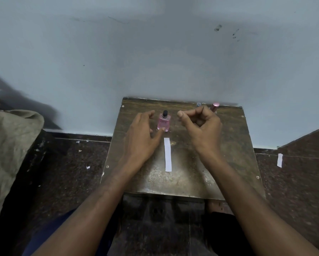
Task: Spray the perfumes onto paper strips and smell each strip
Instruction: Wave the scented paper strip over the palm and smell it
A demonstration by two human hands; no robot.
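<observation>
A plain room in a home, by the look of it: a small, worn, scratched metal worktop (pixel 182 182) stands against a scuffed, pale blue painted wall (pixel 155 52), on a dark speckled stone floor (pixel 72 163) littered with paper scraps, with a crumpled olive-grey cloth (pixel 9 145) heaped at the left.

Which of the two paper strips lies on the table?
The long strip in front of the pink bottle, between both hands. The other strip is on the floor, right.

A pink perfume bottle (pixel 164 122) with a black nozzle stands on the mottled brown table (pixel 228 145). At its six o'clock lies a plain white paper strip (pixel 167 154). The wall (pixel 155 52) is pale blue, the floor (pixel 72 172) dark and speckled.
</observation>
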